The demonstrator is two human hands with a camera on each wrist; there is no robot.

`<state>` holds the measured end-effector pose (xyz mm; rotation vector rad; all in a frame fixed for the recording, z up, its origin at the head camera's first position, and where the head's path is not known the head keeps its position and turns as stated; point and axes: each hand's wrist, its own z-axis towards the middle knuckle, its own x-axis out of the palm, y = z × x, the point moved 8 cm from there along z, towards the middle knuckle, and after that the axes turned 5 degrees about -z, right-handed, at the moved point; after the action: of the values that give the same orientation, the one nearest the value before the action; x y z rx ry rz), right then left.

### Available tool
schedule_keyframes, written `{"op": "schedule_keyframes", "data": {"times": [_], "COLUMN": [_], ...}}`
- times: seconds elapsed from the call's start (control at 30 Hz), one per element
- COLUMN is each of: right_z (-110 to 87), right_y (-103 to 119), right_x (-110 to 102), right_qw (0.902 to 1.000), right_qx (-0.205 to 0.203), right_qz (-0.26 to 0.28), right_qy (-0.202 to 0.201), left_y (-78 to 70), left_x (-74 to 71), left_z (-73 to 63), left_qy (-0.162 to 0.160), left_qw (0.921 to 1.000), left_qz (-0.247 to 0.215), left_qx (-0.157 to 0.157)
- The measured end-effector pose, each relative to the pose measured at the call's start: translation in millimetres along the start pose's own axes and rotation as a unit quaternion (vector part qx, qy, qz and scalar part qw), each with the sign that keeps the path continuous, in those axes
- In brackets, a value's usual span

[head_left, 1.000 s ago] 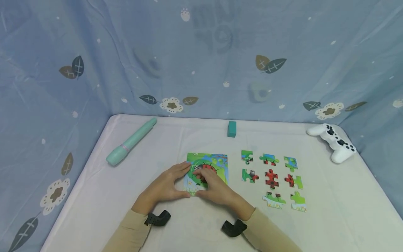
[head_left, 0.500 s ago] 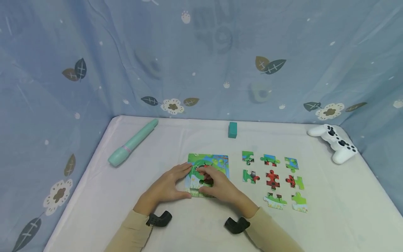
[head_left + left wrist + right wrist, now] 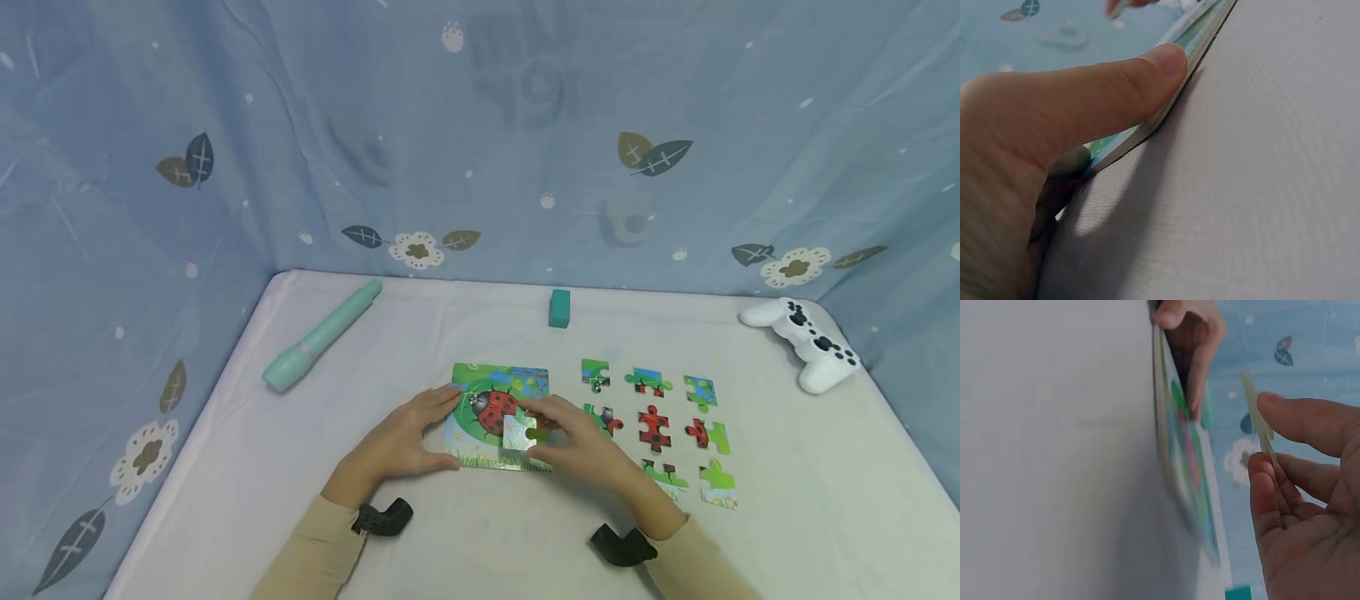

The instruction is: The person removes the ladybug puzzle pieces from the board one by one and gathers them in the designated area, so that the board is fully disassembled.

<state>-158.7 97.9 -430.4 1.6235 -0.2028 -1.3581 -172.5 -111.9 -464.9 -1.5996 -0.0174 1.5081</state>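
A rectangular puzzle board [image 3: 468, 435] with a ladybug picture lies mid-table. Along its left side rests my left hand [image 3: 401, 437]; the thumb touches the front left corner and the fingers reach the upper left edge. In the left wrist view the thumb [image 3: 1116, 87] lies straight along the board's edge. My right hand [image 3: 585, 446] pinches a puzzle piece [image 3: 517, 433] between thumb and fingers, above the board's front right part. The piece has a shiny pale face and a green knob. From the right wrist view it appears nearly edge-on [image 3: 1257, 419].
To the right, several loose puzzle pieces [image 3: 654, 429] lie spread in rows, partly hidden by the right hand. A teal block [image 3: 559, 308] stands at the back. A mint-green microphone-shaped object [image 3: 322, 337] lies back left, and a white game controller [image 3: 802, 342] back right.
My right hand has moved to the right with the puzzle piece, from the board's left part to its right side, uncovering the ladybug. The left hand stays at the board's left edge.
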Motion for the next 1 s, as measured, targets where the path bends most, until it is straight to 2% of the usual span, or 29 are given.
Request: {"op": "schedule_keyframes", "data": {"times": [0.27,0.43,0.53,0.7,1.0], "right_z": [-52.5,-76.7,-82.3,-82.3,-81.5], "right_y": [-27,-38,-40,-39,-42], "right_x": [-28,-38,-40,-38,-35], "right_qw": [0.9983,0.9962,0.9952,0.9934,0.986], "right_qx": [0.025,0.067,0.079,0.069,0.097], "right_qz": [-0.047,-0.055,-0.057,-0.09,-0.135], "right_qy": [-0.024,-0.012,-0.006,-0.012,-0.011], "left_y": [-0.3,-1.0,-0.5,0.7,1.9], "left_x": [0.5,-0.3,-1.8,-2.0,-3.1], "left_z": [2.0,0.1,-0.5,-0.1,-0.6], "left_qy": [0.004,0.007,0.003,0.002,0.008], "left_qw": [1.0,1.0,1.0,1.0,0.9999], "left_qz": [0.0,-0.002,0.001,0.0,0.0], "left_qx": [0.001,-0.001,0.0,0.001,-0.011]}}
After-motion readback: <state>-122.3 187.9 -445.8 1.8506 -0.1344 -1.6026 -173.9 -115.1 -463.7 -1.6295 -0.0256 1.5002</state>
